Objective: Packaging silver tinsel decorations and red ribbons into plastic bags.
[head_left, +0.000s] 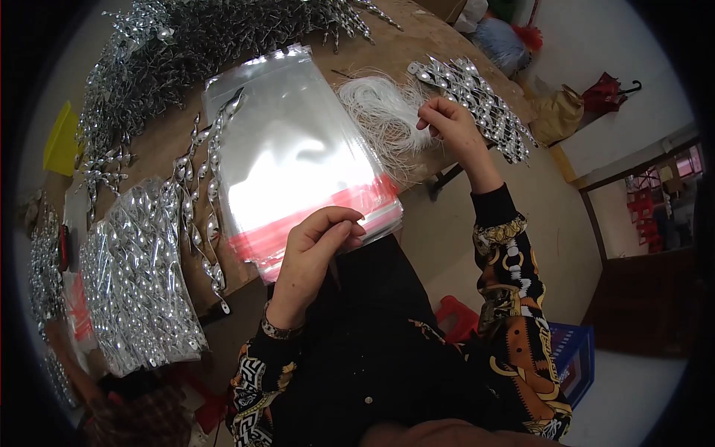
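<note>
My left hand is at the near edge of a stack of clear plastic bags with red strips, its fingers curled and pinching the edge of the top bag. My right hand reaches out to a bundle of thin white strings on the wooden table and pinches a few strands between its fingertips. Just beyond that hand lies a row of silver spiral ornaments. Two more silver spiral strands lie along the left side of the bag stack.
A big heap of silver ornaments covers the far left of the table. Packed bags of them sit at the near left. A yellow tray is at the far left. A red stool and a blue crate stand on the floor.
</note>
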The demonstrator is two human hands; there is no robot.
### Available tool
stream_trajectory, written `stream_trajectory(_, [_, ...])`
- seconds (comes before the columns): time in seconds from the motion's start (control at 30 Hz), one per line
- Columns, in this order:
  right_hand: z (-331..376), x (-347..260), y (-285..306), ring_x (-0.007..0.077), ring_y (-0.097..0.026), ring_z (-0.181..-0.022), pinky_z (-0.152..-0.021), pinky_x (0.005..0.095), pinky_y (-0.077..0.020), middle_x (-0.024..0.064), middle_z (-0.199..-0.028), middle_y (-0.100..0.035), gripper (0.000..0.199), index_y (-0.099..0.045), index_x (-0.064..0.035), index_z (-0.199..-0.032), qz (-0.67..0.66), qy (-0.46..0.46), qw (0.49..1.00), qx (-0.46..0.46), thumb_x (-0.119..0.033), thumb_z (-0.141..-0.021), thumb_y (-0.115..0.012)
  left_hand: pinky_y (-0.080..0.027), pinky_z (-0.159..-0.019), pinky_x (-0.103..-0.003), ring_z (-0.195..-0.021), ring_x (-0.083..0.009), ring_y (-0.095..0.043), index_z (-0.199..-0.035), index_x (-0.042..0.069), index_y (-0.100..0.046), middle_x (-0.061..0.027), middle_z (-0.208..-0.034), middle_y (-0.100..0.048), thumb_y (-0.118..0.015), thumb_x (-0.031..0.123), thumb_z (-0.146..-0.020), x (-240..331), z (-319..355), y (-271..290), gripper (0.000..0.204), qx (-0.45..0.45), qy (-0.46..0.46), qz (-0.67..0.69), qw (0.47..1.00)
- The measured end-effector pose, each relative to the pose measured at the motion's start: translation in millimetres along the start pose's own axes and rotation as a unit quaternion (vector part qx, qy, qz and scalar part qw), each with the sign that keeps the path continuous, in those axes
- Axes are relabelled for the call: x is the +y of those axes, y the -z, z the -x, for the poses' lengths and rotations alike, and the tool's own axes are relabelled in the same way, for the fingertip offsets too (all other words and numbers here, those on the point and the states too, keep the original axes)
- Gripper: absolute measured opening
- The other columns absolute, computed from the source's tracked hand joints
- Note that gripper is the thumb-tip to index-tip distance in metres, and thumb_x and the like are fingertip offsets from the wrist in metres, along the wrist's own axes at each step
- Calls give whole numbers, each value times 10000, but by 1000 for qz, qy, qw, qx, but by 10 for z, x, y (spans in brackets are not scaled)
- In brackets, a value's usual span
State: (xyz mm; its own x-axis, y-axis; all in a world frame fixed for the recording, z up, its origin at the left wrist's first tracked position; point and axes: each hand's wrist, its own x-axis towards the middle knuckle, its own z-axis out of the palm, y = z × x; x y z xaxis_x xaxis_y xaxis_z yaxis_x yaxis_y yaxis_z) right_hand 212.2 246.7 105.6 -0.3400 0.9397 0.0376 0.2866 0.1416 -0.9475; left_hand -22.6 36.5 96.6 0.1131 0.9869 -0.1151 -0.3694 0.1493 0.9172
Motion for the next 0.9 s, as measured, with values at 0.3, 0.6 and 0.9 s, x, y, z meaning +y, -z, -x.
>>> stream_trajectory(0.3, [128, -14, 0, 26, -451, -632, -572, 180, -348, -46, -774, -563, 124, -612, -77, -890, -196, -49, 979, -18, -200, -902, -612, -506, -823, -253, -874, -126, -621, -1117, -17, -592, -67, -952, -642, -502, 114, -953, 48, -31, -42, 228, 4, 4, -3, 1000])
stream_trajectory(0.6, [390, -180, -130, 39, -467, -664, -612, 193, -375, 23, -878, -627, 97, -590, -51, -931, -236, 57, 970, 26, -146, -930, -569, -510, -816, -253, -858, -116, -621, -1123, -3, -594, -58, -946, -644, -502, 126, -954, 43, -85, -106, 231, -13, -3, -1, 1000])
stream_trajectory(0.9, [736, -356, -319, 53, -482, -676, -622, 194, -393, 34, -846, -618, 68, -558, -64, -916, -245, 52, 968, -16, -124, -941, -537, -504, -783, -234, -833, -89, -606, -1158, 0, -587, -41, -935, -641, -506, 140, -956, 59, -134, -191, 258, -16, -4, 4, 1000])
